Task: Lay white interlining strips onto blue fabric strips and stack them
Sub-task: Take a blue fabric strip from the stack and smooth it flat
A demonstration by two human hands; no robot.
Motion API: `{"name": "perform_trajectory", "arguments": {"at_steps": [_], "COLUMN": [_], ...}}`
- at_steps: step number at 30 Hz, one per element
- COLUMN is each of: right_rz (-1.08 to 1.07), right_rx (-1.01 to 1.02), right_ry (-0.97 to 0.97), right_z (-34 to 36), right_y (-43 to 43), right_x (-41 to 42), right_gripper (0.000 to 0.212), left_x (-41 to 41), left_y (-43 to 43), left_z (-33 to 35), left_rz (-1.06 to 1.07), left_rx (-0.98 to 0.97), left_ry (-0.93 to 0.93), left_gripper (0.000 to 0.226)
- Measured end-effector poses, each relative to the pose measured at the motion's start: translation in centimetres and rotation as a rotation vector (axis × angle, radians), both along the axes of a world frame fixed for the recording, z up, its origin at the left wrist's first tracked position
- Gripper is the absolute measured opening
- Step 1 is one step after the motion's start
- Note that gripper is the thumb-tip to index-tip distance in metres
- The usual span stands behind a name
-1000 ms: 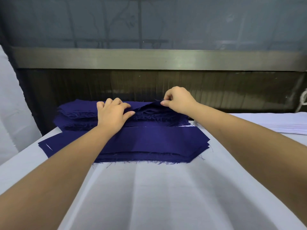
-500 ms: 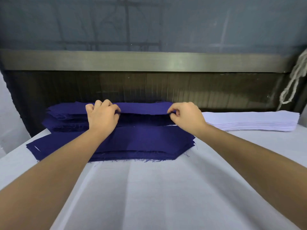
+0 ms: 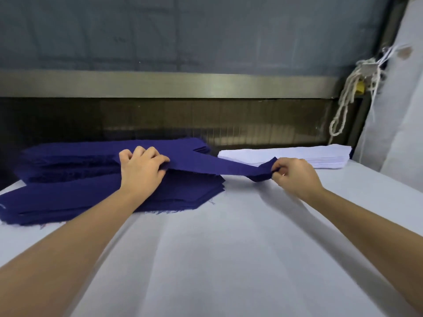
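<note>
A single blue fabric strip (image 3: 219,167) stretches between my two hands, lifted off the piles. My left hand (image 3: 140,170) pinches its left part above the front blue pile (image 3: 96,200). My right hand (image 3: 294,175) grips the strip's bunched right end, out over the white table cover. A second blue pile (image 3: 75,157) lies behind the first. A neat stack of white interlining strips (image 3: 297,155) sits at the back right, just beyond my right hand.
The white-covered table (image 3: 229,259) spreads out in front of the piles. A dark slatted wall with a metal rail (image 3: 183,84) runs behind them. Knotted cord (image 3: 348,99) hangs at the right by a white cloth-covered upright (image 3: 398,110).
My right hand has pulled one blue strip out to the right, away from the back pile. My left hand stays over the piles, holding the strip. The view has shifted right.
</note>
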State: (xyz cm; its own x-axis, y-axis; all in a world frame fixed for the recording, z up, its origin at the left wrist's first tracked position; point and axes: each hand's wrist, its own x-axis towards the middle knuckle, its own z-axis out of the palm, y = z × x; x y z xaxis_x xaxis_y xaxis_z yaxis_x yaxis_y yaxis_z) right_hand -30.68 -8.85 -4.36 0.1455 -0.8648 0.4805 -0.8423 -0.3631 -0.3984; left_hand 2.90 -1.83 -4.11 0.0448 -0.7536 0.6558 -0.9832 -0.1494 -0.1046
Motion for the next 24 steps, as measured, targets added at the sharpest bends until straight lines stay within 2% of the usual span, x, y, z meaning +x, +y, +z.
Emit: {"name": "perform_trajectory", "arguments": {"at_steps": [6,10,14,18,21,24], "right_rz": [-0.156,-0.300,-0.386,-0.403,-0.391,-0.273], "right_rx": [0.025,0.040,0.062,0.122,0.137,0.080], "right_ry": [-0.056,-0.009,0.059,0.179,0.280,0.375], "right_z": [-1.1,-1.8,-1.7,-1.7,-1.6,-2.0], "right_y": [0.3,0.3,0.2,0.3,0.4,0.3], "right_x": [-5.2,-7.8,-9.1,-9.1,-8.8,-8.5], "right_gripper": [0.015,0.033,0.022,0.013,0.010,0.023], "left_x": [-3.5,-5.8,-7.7,-8.1,-8.0,-7.9], "left_y": [0.1,0.4,1.1,1.6,1.8,1.8], "left_z": [-1.2,-1.7,-2.3,-2.8,-2.8,-2.8], "left_rz": [-0.070,-0.189,-0.342,-0.482,-0.526,-0.569], "left_rx": [0.008,0.028,-0.009,0.007,0.069,0.117], "left_ry": [0.006,0.003,-0.036,-0.152,-0.120,-0.098], "left_gripper": [0.023,0.019,0.002,0.011,0.019,0.023]}}
